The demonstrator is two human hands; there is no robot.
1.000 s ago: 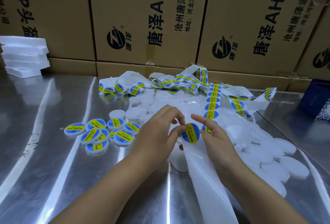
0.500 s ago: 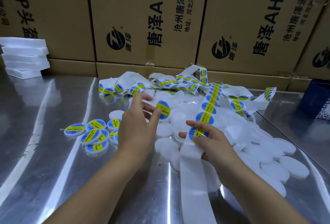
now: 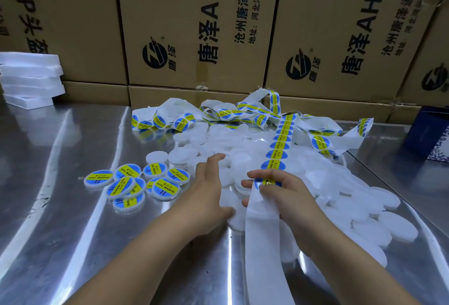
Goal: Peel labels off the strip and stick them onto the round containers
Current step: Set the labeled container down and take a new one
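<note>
Pinching the label strip [image 3: 279, 145] at its next blue-and-yellow label, the right hand [image 3: 286, 197] holds the backing taut for peeling. The left hand [image 3: 206, 188] lies open, fingers straight, on the heaped round containers [image 3: 388, 227] mid-tabletop [image 3: 73, 231], probably pressing a label down, though none shows beneath. The labelled containers [image 3: 167, 186] sit apart toward the left edge, likely to separate the finished ones.

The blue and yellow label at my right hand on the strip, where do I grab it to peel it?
Probably its left rim: the label lies where the strip bends over the right hand, so that edge should lift. Come from the left with the left hand.
</note>
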